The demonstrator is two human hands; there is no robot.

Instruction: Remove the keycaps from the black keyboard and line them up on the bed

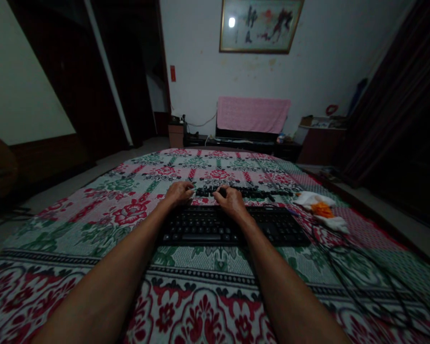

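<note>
A black computer keyboard [200,229] lies flat on the patterned cloth, right in front of me. Just beyond its far edge stretches a row of small loose black keycaps [252,192]. My right hand [232,198] is at the row, thumb and forefinger pinched on a small black piece that looks like a keycap [222,191]. At the row's left end is my left hand [179,192], its fingers curled and pressed together; what they hold, if anything, is too small to make out. My forearms pass over the keyboard, and the right one covers part of its keys.
Right of the keyboard sits a crumpled white cloth with an orange patch [320,208]. Black cables [365,272] loop down the right side. The floral cloth [122,215] spreads around. Farther back, a pink towel [252,114] hangs over a dark screen by the wall.
</note>
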